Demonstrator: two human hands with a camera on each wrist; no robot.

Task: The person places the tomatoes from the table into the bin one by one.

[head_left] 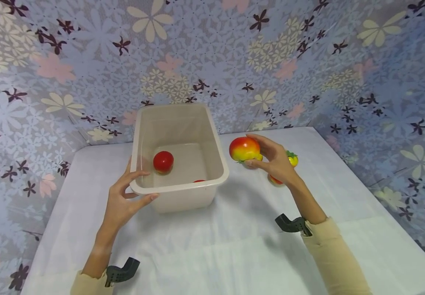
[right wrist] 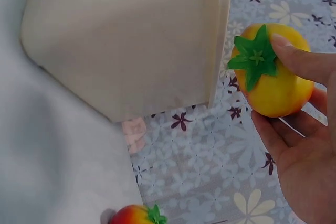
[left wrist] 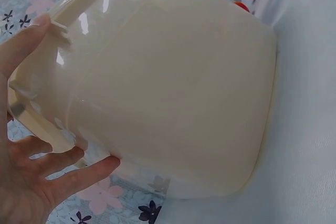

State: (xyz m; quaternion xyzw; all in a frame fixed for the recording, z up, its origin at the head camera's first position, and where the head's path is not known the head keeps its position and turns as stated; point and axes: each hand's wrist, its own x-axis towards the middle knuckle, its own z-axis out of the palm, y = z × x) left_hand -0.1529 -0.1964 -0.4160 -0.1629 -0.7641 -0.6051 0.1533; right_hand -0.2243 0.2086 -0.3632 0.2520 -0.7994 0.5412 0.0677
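Observation:
My left hand (head_left: 121,205) grips the near left corner of a beige plastic bin (head_left: 182,188), thumb against the near wall. In the left wrist view, its fingers (left wrist: 86,177) lie spread along the bin's side. Right of the bin, above the table, my right hand (head_left: 276,159) holds a red-and-yellow tomato (head_left: 244,148) between thumb and fingers. Its green star-shaped leaves (right wrist: 256,56) face the right wrist camera. Inside the bin lies a red tomato (head_left: 163,161). A second red piece (head_left: 199,180) is mostly hidden by the near wall.
Beyond my right hand, a yellow fruit with green leaves (head_left: 293,160) and a red one (head_left: 275,180) lie on the table, partly hidden by the hand and wrist. The white-covered table (head_left: 197,254) meets a wall of flowered cloth (head_left: 212,61) at the back.

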